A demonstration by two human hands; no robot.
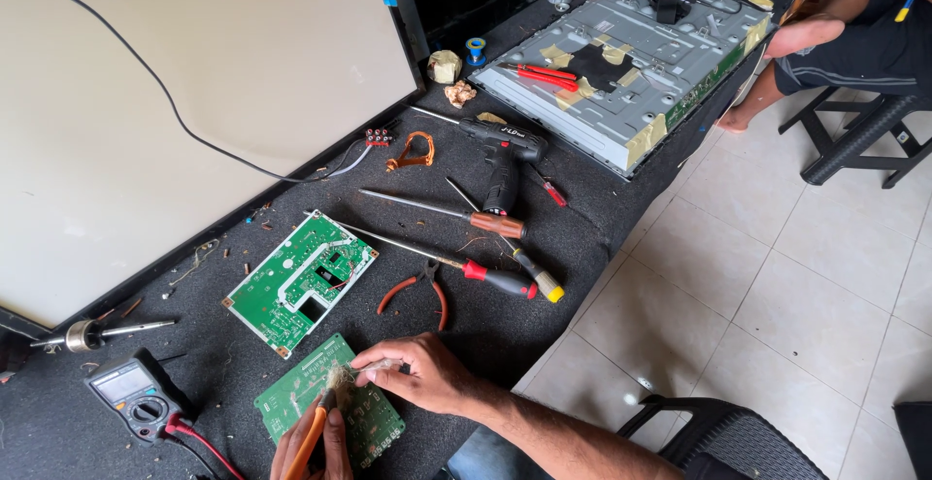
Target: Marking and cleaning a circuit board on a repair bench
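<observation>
1. My right hand (419, 373) comes in from the lower right, forearm angled across the bench edge, wrist bent so the fingers curl down onto the top edge of the small green circuit board (364, 422). Fingers are pinched together on something small and pale; can't tell what it is, too blurry.
2. My left hand (309, 446) pokes up from the bottom of the view, closed around an orange-handled tool (309, 439), tip pointing up at the board right next to my right fingertips. The two hands sit close, nearly touching.
3. That board lies flat on the dark mat at the near edge of the bench, right under both hands.
4. Just above it is a bigger green circuit board (299, 282), tilted diagonally, not touching the small one.
5. Left of my hands: a multimeter (136, 397) with a red lead, and a soldering iron (97, 332) beyond it.
6. To the right of the big board: red-handled pliers (419, 291), several screwdrivers (456, 215) and a black power screwdriver (503, 155).
7. Far end: a grey metal chassis (631, 63), another person's leg (777, 43) beside it.
</observation>
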